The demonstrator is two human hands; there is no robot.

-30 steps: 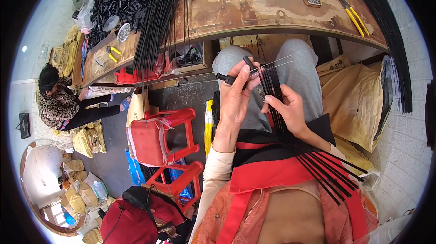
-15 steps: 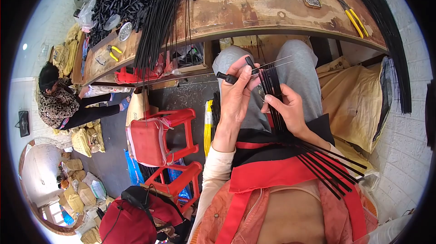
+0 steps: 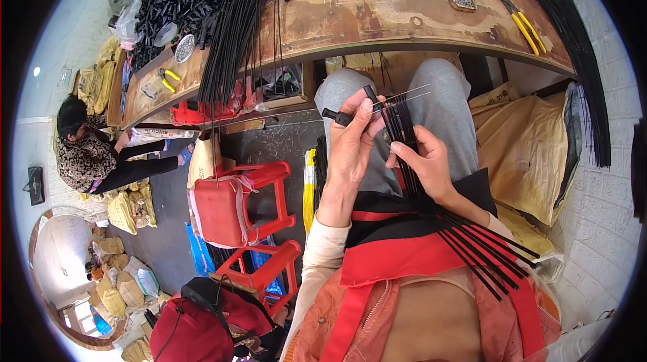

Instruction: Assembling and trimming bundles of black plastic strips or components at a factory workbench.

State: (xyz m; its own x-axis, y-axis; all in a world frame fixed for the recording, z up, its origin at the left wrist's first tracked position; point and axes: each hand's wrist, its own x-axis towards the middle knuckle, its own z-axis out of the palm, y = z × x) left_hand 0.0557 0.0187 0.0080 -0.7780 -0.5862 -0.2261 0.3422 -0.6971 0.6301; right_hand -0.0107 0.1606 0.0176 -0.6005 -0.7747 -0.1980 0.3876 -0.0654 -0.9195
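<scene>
Over the grey-clad lap (image 3: pixel 447 107), a bundle of black strips (image 3: pixel 402 123) is pinched in the grip of the right hand (image 3: pixel 428 161), while two black cylinders (image 3: pixel 337 116) and two thin metal prongs (image 3: pixel 416 88) are held by the left hand (image 3: pixel 352 131). The strips are probably best kept evenly side by side, the prongs square across them. Beyond lies the counter (image 3: pixel 377 19).

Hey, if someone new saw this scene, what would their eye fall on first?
Probably the long black strips in the right hand, a little right of centre, with the left hand beside them holding two short black pieces. Next might come the big heap of small black parts on the wooden table at upper left, then the bright red stools to the person's left.
</scene>
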